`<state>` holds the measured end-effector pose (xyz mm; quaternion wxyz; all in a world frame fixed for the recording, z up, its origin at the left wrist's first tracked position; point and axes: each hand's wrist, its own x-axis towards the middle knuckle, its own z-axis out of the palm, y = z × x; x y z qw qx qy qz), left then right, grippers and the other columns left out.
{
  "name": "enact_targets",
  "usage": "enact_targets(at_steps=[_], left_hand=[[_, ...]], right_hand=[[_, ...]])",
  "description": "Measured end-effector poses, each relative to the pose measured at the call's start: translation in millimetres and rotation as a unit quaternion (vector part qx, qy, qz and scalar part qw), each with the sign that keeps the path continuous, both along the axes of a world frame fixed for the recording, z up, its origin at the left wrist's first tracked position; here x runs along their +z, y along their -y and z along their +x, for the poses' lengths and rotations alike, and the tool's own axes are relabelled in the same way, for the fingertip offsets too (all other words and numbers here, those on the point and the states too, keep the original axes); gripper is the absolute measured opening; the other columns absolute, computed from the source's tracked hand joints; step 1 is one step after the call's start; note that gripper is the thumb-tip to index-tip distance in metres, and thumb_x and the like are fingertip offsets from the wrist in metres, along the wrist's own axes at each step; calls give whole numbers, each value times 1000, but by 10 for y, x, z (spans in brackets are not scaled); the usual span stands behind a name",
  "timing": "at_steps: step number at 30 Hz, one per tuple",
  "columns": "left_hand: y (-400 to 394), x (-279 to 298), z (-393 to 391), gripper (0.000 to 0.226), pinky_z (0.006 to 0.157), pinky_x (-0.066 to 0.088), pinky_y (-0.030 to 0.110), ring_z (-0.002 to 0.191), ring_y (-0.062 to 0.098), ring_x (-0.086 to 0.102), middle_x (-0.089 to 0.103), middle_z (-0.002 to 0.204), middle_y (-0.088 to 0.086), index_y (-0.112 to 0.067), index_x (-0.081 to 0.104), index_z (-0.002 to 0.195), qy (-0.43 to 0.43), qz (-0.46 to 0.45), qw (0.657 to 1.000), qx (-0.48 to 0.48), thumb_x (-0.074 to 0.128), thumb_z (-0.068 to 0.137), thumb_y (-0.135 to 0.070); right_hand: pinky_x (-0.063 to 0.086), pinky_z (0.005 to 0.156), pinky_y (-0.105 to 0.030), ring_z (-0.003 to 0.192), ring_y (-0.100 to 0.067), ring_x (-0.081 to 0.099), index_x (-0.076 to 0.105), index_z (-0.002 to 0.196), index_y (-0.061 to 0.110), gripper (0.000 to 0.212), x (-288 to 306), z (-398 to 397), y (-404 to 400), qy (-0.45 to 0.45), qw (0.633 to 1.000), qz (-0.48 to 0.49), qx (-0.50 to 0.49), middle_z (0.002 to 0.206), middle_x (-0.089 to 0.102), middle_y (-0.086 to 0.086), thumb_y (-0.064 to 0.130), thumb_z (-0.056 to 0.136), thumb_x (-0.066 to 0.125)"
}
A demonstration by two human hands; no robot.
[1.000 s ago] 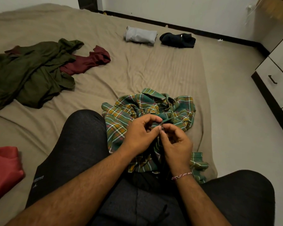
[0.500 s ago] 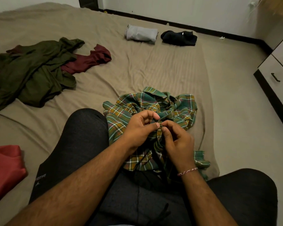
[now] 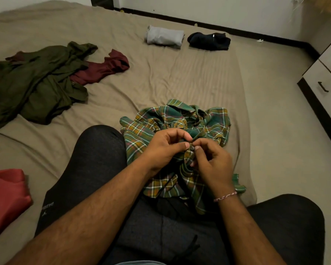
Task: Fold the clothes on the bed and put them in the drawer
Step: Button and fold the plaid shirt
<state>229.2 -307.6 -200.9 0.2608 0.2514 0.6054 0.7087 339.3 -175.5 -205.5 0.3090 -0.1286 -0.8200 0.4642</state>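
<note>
On the near edge of the bed (image 3: 161,77), between the sitting person's knees, the green plaid shirt (image 3: 180,119) lay bunched in a loose heap, part of it draped into the lap; the step in hand looked to be the doing-up of the shirt front before any fold was made, a judgement from the small dark button (image 3: 192,148) showing between the fingertips; whether it was being fastened or undone could not be told. The left hand (image 3: 166,148) was curled, thumb and forefinger pinching the shirt's edge just beside the button; the right hand (image 3: 210,161) was likewise curled, its thumb and forefinger closed on the cloth at the button from the other side, the two sets of fingertips touching; neither hand was free.

The next move would call for the button to be worked through its hole, then the shirt spread flat on the bed so it could be folded; the drawer (image 3: 322,88) stood shut at the right, well apart from the shirt. A grey folded garment (image 3: 163,37) and a dark folded garment (image 3: 208,41) lay side by side at the far edge; an olive jacket (image 3: 40,81) lay unfolded over a maroon garment (image 3: 103,67) at the left, and a red garment (image 3: 6,196) lay at the near left.
</note>
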Motion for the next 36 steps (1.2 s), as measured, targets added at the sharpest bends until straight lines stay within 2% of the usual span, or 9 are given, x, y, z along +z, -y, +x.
enact_targets(at_steps=[4, 9, 14, 18, 21, 26, 30, 34, 36], left_hand=[[-4, -36, -24, 23, 89, 55, 31, 95, 13, 71, 78, 97, 3, -13, 79, 95, 44, 12, 997, 67, 67, 92, 7], [-17, 66, -214, 37, 96, 56, 33, 108, 19, 70, 75, 120, 6, -12, 74, 121, 3, 9, 999, 46, 63, 93, 10], [-265, 171, -694, 57, 109, 48, 27, 124, 10, 64, 67, 136, 1, -10, 60, 141, -161, -103, 981, -40, 60, 90, 14], [-589, 256, -1212, 61, 116, 42, 28, 131, 14, 58, 59, 146, 5, -8, 51, 149, -229, -213, 945, -94, 60, 90, 7], [-661, 248, -1391, 62, 115, 41, 29, 131, 18, 57, 58, 148, 7, -11, 52, 150, -313, -333, 882, -111, 64, 90, -2], [-453, 130, -815, 53, 108, 44, 37, 123, 25, 56, 61, 132, 5, -16, 60, 136, -444, -285, 845, 85, 73, 85, -24], [-233, -70, -418, 59, 105, 45, 39, 119, 21, 53, 62, 128, -2, -25, 61, 134, -425, -344, 826, 138, 77, 83, -49], [-173, 142, -587, 8, 85, 56, 38, 91, 12, 69, 74, 93, -9, -25, 77, 96, -333, -237, 901, 144, 70, 96, -29], [-138, 359, -702, 17, 78, 56, 35, 79, 4, 68, 75, 84, -9, -21, 75, 89, -295, -168, 932, 126, 63, 101, -25]], right_hand=[[59, 65, -36, 70, -21, 67, 63, 116, 24, 25, 53, 46, -114, 71, 983, -116, 123, 88, 67, -6, 9, 97, 69], [51, 70, -27, 81, 1, 66, 66, 95, 35, 19, -46, 68, -314, 201, 966, 138, 85, 84, 70, 17, 26, 87, 80], [60, 77, -35, 87, -20, 75, 79, 95, 14, 8, 57, -89, -484, 95, 989, -112, -2, 91, 79, -1, 19, 95, 73], [58, 69, -27, 73, -11, 71, 76, 82, 9, 20, 152, -342, -652, 67, 960, -266, -59, 80, 78, 2, 15, 99, 67], [61, 84, -40, 90, -26, 76, 81, 84, 14, 20, 76, -423, -733, 57, 916, -379, -120, 91, 80, -7, 21, 98, 68], [63, 84, -47, 89, -27, 77, 78, 89, 20, 5, -133, -262, -752, 67, 949, -267, -150, 91, 80, 0, 19, 85, 81], [64, 76, -37, 84, -18, 76, 77, 89, 16, 6, -16, -177, -680, 35, 952, -259, -158, 89, 79, 3, 20, 87, 81], [61, 74, -34, 84, -16, 74, 78, 84, 15, 8, 137, -85, -615, -3, 950, -265, -167, 85, 78, 2, 19, 90, 76], [59, 71, -30, 84, -17, 72, 77, 84, 14, 8, 176, -25, -610, -23, 944, -282, -169, 84, 77, 2, 17, 91, 74]])
